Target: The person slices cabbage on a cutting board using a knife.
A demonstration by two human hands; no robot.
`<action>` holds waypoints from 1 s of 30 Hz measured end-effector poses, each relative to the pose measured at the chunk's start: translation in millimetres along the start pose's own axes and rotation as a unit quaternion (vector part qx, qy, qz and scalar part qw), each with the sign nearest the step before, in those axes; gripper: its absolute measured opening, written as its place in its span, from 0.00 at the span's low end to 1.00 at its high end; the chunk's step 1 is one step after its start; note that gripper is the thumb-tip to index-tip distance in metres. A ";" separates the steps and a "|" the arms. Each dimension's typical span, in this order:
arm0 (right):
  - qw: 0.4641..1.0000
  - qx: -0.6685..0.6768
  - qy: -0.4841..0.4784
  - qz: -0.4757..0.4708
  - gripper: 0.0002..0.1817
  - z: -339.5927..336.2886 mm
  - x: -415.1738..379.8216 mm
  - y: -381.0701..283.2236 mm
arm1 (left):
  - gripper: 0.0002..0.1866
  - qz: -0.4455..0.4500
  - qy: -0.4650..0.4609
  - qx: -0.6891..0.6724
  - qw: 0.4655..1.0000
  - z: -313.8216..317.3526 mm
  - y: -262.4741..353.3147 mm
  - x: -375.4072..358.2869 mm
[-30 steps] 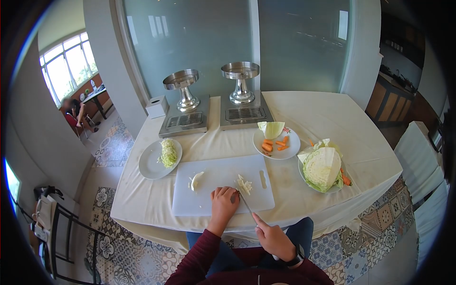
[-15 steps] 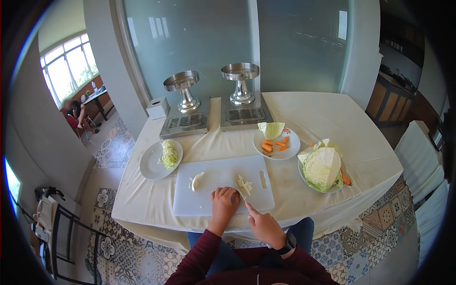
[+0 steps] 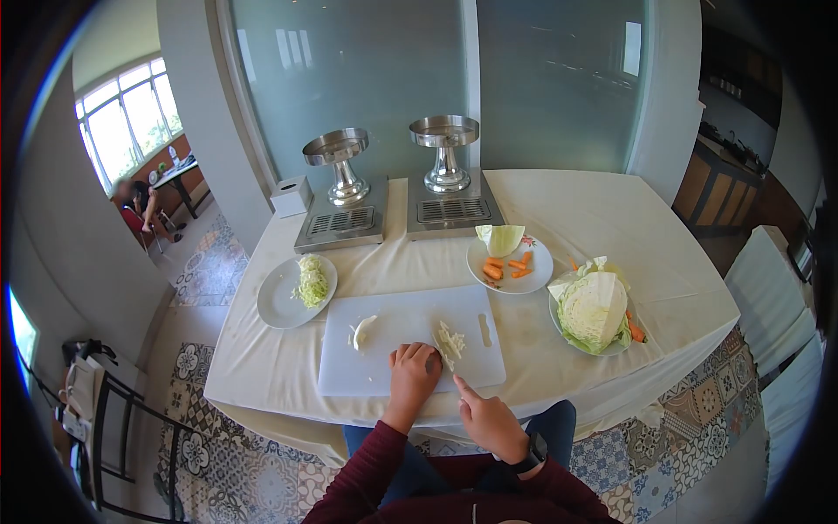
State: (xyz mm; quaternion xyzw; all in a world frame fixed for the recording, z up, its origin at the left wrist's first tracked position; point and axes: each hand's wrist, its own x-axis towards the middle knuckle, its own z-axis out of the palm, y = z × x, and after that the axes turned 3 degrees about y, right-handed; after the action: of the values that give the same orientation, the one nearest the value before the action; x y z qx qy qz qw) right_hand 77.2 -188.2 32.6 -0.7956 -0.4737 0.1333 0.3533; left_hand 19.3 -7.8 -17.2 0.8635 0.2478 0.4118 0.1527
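Note:
On the white cutting board (image 3: 401, 303), my left hand (image 3: 414, 371) rests with its fingers curled down. Whatever lies under those fingers is hidden. My right hand (image 3: 491, 425) grips a knife (image 3: 444, 355), its index finger stretched along the top. The narrow blade stands close beside my left fingertips. Thin strips of pale cabbage (image 3: 452, 341) lie just right of the blade. A curved cabbage piece (image 3: 365, 332) sits alone on the board's left half, with small scraps around it.
Shredded cabbage (image 3: 311, 281) fills part of a left plate (image 3: 275, 301). Another plate (image 3: 541, 275) carries carrot pieces (image 3: 494, 269) and a cabbage leaf (image 3: 501, 237). A cut cabbage (image 3: 594, 310) sits at right. Two metal stands (image 3: 445, 170) are behind. A person (image 3: 144, 205) sits far left.
Both hands and the knife stay in almost the same place. The view has shifted very slightly.

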 end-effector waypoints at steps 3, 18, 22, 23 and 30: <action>1.000 0.000 -0.006 0.010 0.28 -3.9 -3.9 -2.4 | 0.05 -0.002 -0.002 0.004 1.000 1.0 -0.9 -0.2; 0.998 0.056 -0.027 0.021 0.28 -26.1 -24.7 -2.4 | 0.04 -0.006 -0.006 0.003 1.000 1.5 -1.2 -0.5; 0.997 0.069 -0.021 0.018 0.28 -26.6 -25.4 1.8 | 0.05 -0.002 -0.006 0.001 1.000 1.8 -2.3 -0.6; 0.997 0.074 -0.018 0.014 0.28 -26.3 -25.3 2.8 | 0.05 -0.001 -0.007 0.000 1.000 1.5 -2.0 -0.4; 0.996 0.089 -0.013 0.016 0.28 -27.4 -24.3 -0.5 | 0.05 0.001 -0.009 -0.001 1.000 -1.3 0.9 0.7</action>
State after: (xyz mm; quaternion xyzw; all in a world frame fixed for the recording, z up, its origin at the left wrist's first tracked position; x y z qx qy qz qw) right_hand 79.3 -220.6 49.6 -0.7668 -0.4520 0.1905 0.4141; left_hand 18.9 -8.2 -15.5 0.8671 0.2456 0.4047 0.1551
